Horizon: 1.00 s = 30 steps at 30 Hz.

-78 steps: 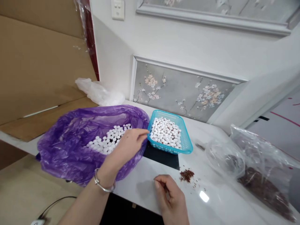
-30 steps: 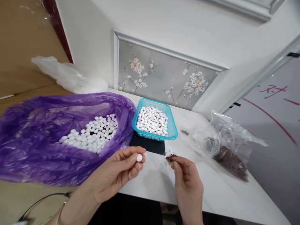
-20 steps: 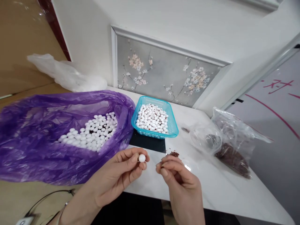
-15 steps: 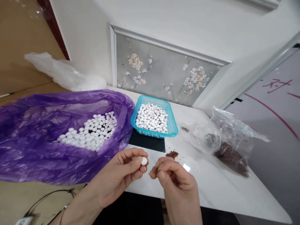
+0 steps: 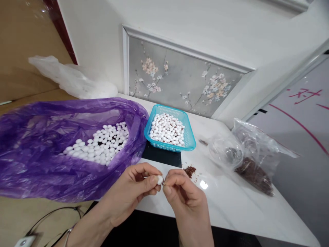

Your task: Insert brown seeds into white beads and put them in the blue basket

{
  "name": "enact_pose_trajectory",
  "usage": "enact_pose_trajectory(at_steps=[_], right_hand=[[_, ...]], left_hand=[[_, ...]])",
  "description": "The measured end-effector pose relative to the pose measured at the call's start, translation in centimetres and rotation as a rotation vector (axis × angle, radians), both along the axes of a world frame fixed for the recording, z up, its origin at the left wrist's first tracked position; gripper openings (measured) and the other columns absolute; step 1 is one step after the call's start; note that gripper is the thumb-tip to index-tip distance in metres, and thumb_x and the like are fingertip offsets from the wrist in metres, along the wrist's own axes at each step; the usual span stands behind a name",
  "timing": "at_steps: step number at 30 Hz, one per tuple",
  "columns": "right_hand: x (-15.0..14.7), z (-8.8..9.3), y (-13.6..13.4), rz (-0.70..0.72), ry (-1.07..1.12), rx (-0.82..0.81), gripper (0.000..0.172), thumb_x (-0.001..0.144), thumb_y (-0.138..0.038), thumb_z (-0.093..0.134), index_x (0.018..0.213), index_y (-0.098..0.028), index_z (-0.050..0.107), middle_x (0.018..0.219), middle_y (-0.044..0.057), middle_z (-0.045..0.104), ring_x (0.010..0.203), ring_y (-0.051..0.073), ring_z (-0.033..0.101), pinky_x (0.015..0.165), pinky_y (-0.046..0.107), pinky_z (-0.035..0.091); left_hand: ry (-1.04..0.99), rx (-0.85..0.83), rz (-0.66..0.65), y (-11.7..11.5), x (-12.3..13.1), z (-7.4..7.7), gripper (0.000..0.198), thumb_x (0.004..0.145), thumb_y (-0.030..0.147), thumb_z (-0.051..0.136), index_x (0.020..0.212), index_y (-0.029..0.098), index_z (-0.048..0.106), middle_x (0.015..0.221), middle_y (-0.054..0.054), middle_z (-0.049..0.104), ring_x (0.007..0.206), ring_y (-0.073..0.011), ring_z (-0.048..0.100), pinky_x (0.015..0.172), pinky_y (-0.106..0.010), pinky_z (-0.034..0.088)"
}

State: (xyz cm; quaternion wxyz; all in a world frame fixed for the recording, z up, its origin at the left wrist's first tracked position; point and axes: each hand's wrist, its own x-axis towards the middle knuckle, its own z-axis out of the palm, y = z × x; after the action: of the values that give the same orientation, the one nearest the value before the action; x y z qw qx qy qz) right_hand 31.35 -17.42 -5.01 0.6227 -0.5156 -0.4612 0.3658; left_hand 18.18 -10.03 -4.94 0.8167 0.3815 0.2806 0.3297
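Observation:
Between thumb and fingers, my left hand (image 5: 137,185) pinches a small white ball (image 5: 160,180) in front of the table's near edge. My right hand (image 5: 186,193) is closed in a pinch right beside the ball; a tiny dark bit shows at its fingertips, too small to name. Just beyond my right hand lies a little pile of reddish-brown bits (image 5: 190,171). A blue plastic basket (image 5: 190,139) full of white balls with brown spots stands behind the hands. To the left, an open purple plastic bag (image 5: 64,181) holds many plain white balls (image 5: 102,156).
On the right of the white table (image 5: 231,209) are a clear plastic cup (image 5: 222,151) lying on its side and a clear bag of brown bits (image 5: 254,175). A black mat (image 5: 164,156) lies under the basket. A framed flower picture (image 5: 177,68) is behind.
My right hand has moved left, up to the white ball, closing the gap between the hands. My left hand still pinches the ball, nearly in place.

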Motion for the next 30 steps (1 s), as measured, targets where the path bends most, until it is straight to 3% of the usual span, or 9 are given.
enact_pose_trajectory(at_steps=[11, 20, 26, 30], right_hand=[[-0.4, 0.1, 0.1, 0.048, 0.096, -0.011, 0.007, 0.084, -0.026, 0.064, 0.079, -0.022, 0.063, 0.082, -0.001, 0.055, 0.075, 0.014, 0.059, 0.072, 0.027, 0.048], [-0.5, -0.9, 0.6, 0.107, 0.338, -0.072, 0.014, 0.081, -0.029, 0.069, 0.089, -0.023, 0.058, 0.077, -0.003, 0.056, 0.072, 0.011, 0.053, 0.066, 0.021, 0.046], [-0.6, -1.0, 0.8, 0.107, 0.381, -0.088, 0.014, 0.082, -0.029, 0.068, 0.088, -0.022, 0.058, 0.076, -0.004, 0.053, 0.072, 0.01, 0.049, 0.067, 0.02, 0.043], [-0.4, -1.7, 0.9, 0.13, 0.455, -0.069, 0.016, 0.081, -0.027, 0.07, 0.092, -0.024, 0.059, 0.084, -0.003, 0.054, 0.076, 0.011, 0.052, 0.07, 0.023, 0.046]], left_hand=[[0.15, 0.323, 0.011, 0.4, -0.4, 0.0, 0.005, 0.071, 0.024, 0.077, 0.07, 0.021, 0.074, 0.062, 0.001, 0.061, 0.062, -0.0104, 0.052, 0.061, -0.02, 0.042], [0.153, 0.367, 0.029, 0.4, -0.5, -0.2, 0.004, 0.071, 0.021, 0.078, 0.068, 0.023, 0.075, 0.066, 0.001, 0.067, 0.065, -0.0117, 0.057, 0.062, -0.02, 0.046], [0.094, 0.415, 0.058, 0.4, -0.2, 0.0, 0.008, 0.071, 0.015, 0.076, 0.068, 0.022, 0.076, 0.069, 0.0, 0.07, 0.068, -0.0122, 0.062, 0.066, -0.02, 0.048], [0.013, 0.262, 0.01, 0.1, 0.2, 0.1, 0.001, 0.074, 0.02, 0.076, 0.075, 0.021, 0.075, 0.068, 0.002, 0.067, 0.063, -0.0082, 0.058, 0.061, -0.016, 0.046]])
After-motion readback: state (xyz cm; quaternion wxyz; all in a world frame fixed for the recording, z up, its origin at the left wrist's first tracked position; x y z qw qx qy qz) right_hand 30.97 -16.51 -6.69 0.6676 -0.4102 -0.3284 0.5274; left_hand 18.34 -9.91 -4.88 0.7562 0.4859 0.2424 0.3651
